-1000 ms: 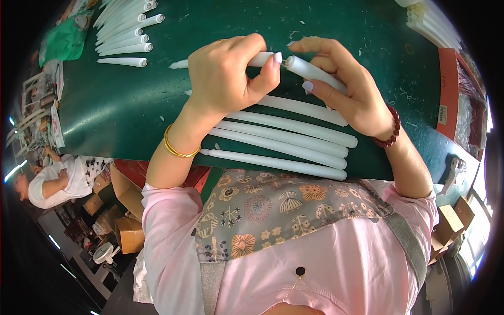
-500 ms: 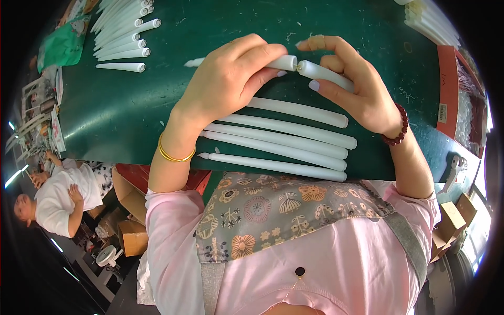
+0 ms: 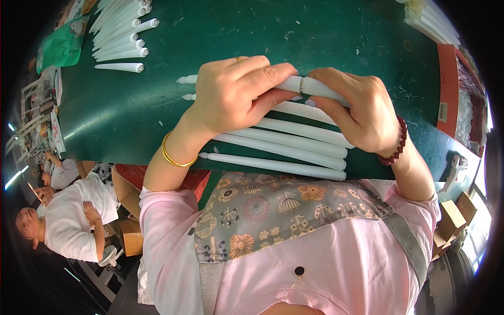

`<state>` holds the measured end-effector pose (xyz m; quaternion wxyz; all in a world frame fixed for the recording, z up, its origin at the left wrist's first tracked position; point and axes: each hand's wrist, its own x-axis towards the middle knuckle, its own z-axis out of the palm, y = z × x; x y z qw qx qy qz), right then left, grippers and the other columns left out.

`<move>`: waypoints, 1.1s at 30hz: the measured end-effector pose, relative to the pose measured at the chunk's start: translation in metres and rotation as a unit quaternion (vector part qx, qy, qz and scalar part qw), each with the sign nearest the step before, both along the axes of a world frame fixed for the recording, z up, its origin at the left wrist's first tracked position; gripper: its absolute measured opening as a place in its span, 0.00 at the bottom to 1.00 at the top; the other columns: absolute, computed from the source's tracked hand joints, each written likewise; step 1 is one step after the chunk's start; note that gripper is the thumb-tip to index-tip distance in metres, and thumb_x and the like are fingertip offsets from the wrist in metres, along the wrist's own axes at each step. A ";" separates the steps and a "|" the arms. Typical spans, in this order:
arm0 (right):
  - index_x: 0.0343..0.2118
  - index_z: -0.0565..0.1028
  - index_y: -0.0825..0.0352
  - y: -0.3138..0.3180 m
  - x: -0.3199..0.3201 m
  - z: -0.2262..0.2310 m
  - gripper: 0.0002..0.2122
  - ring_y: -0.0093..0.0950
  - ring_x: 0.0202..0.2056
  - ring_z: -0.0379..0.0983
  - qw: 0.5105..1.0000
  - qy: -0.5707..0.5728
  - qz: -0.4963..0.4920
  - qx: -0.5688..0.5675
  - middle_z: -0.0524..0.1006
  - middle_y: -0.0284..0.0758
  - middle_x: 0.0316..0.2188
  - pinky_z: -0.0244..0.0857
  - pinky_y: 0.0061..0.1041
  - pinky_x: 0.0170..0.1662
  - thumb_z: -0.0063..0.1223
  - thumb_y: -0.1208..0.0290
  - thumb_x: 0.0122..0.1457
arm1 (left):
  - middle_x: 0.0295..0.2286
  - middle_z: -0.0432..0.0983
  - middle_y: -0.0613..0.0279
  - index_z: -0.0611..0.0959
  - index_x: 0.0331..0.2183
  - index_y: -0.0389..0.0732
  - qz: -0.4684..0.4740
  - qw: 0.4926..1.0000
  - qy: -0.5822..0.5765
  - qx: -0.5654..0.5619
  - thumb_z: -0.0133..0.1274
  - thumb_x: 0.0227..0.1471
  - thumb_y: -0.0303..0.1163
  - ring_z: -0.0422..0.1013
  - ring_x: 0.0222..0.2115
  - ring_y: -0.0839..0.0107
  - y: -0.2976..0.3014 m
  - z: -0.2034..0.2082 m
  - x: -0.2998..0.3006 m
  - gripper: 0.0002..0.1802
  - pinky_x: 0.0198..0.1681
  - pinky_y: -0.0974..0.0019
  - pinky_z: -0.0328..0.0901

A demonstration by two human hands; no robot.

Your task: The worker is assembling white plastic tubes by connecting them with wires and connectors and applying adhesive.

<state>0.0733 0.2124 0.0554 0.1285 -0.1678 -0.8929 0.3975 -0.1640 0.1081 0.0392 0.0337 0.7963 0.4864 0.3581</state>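
My left hand (image 3: 231,97) is closed around a white taper candle (image 3: 290,83), whose flame-shaped tip (image 3: 187,80) pokes out on the left. In my right hand (image 3: 365,107) is a shorter-looking white tube (image 3: 321,90), mostly hidden by the fingers. The tube's end meets the candle's butt end, with only a narrow seam between them. Below both hands, several similar white taper candles (image 3: 286,164) lie side by side on the green table (image 3: 126,115), some partly covered by my hands.
More white tapers (image 3: 119,67) are lined up at the far left, beside a green bag (image 3: 62,44). At the right stand a red box (image 3: 447,89) with plastic-wrapped contents and a grey-white tool (image 3: 454,170). Another person (image 3: 79,223) is beyond the table's left side.
Both hands have come nearer to me. The gap between candle and tube has closed to a seam, and my right fingers have folded over the tube. The other person has shifted right.
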 end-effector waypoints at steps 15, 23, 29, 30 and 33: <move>0.46 0.78 0.70 0.103 0.054 0.020 0.11 0.42 0.24 0.73 0.999 -0.015 -0.038 -0.019 0.77 0.44 0.25 0.66 0.33 0.28 0.61 0.73 0.62 | 0.22 0.75 0.67 0.90 0.44 0.45 0.044 0.995 0.076 0.042 0.73 0.36 0.28 0.69 0.20 0.72 0.105 0.027 0.053 0.27 0.20 0.70 0.62; 0.44 0.78 0.69 0.164 0.100 0.052 0.10 0.43 0.22 0.73 0.999 -0.036 -0.040 -0.010 0.76 0.43 0.22 0.65 0.34 0.27 0.61 0.72 0.63 | 0.23 0.67 0.71 0.88 0.42 0.47 0.047 0.986 0.121 0.100 0.71 0.44 0.40 0.65 0.19 0.71 0.171 0.051 0.099 0.21 0.19 0.67 0.59; 0.44 0.78 0.68 0.117 0.085 0.042 0.10 0.47 0.24 0.75 0.999 -0.011 -0.026 0.043 0.78 0.45 0.24 0.67 0.36 0.27 0.62 0.72 0.61 | 0.23 0.69 0.70 0.85 0.36 0.45 0.045 0.991 0.117 0.041 0.70 0.45 0.40 0.68 0.20 0.71 0.116 0.051 0.091 0.17 0.20 0.68 0.62; 0.44 0.78 0.68 0.112 0.083 0.041 0.11 0.48 0.25 0.75 0.997 -0.008 -0.019 0.069 0.79 0.45 0.25 0.67 0.36 0.27 0.62 0.72 0.60 | 0.23 0.69 0.70 0.85 0.36 0.45 0.047 0.988 0.146 0.024 0.70 0.44 0.39 0.69 0.20 0.71 0.108 0.053 0.090 0.16 0.20 0.68 0.63; 0.44 0.78 0.68 0.101 0.078 0.035 0.12 0.48 0.24 0.75 0.994 0.010 0.005 0.106 0.80 0.45 0.27 0.68 0.37 0.26 0.63 0.72 0.59 | 0.22 0.69 0.71 0.85 0.36 0.45 0.050 0.988 0.145 0.016 0.69 0.44 0.38 0.69 0.19 0.72 0.094 0.051 0.087 0.16 0.20 0.68 0.63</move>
